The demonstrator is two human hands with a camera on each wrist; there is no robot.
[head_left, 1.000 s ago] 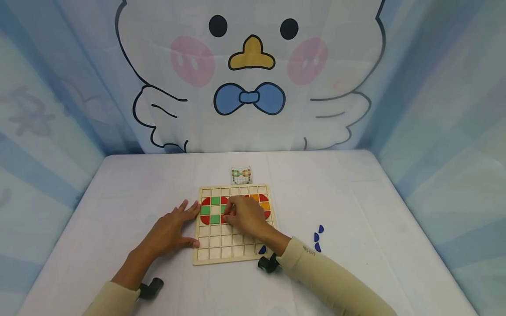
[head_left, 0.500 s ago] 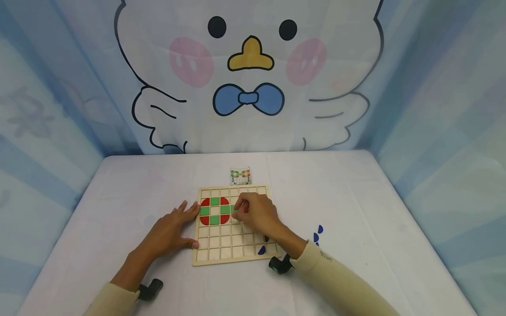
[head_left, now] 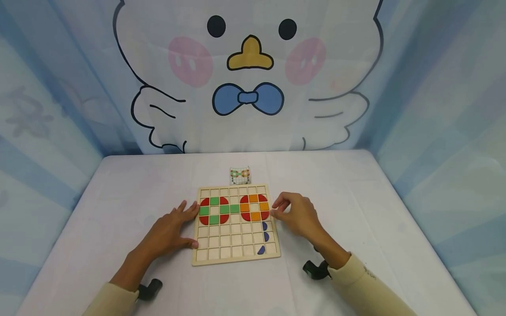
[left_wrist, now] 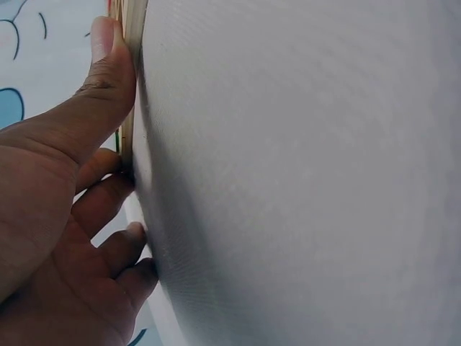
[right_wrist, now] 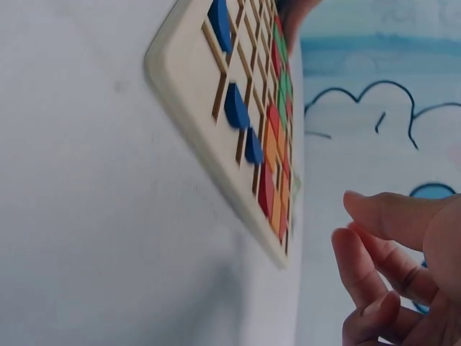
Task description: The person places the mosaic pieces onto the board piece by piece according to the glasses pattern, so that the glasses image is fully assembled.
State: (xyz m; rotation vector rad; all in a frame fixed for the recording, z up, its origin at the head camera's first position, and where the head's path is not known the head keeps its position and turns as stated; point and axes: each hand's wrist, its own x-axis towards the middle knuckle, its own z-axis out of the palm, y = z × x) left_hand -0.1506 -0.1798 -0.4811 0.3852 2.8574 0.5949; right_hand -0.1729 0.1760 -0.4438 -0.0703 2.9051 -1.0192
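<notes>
A square wooden grid board (head_left: 214,242) lies on the white table. My left hand (head_left: 171,230) rests at its left edge, fingers spread; the left wrist view shows the thumb (left_wrist: 108,79) against the board's side. Just off the right edge is my right hand (head_left: 296,215), its thumb and fingers apart with nothing between them in the right wrist view. Red and green pieces (head_left: 214,201) form a ring on the left of the grid, red and orange pieces (head_left: 255,215) another on the right. A green square (head_left: 235,209) sits between them. Blue pieces (head_left: 266,237) lie at lower right.
A small pattern card (head_left: 240,175) lies behind the board. A printed curtain (head_left: 249,131) hangs behind the table (head_left: 118,197), with curtains along both sides. My right hand and forearm cover the spot where loose blue pieces lay on the cloth.
My right hand has moved right from the grid's middle to beyond its right edge, uncovering the green square and the orange ring. The left hand stays in place.
</notes>
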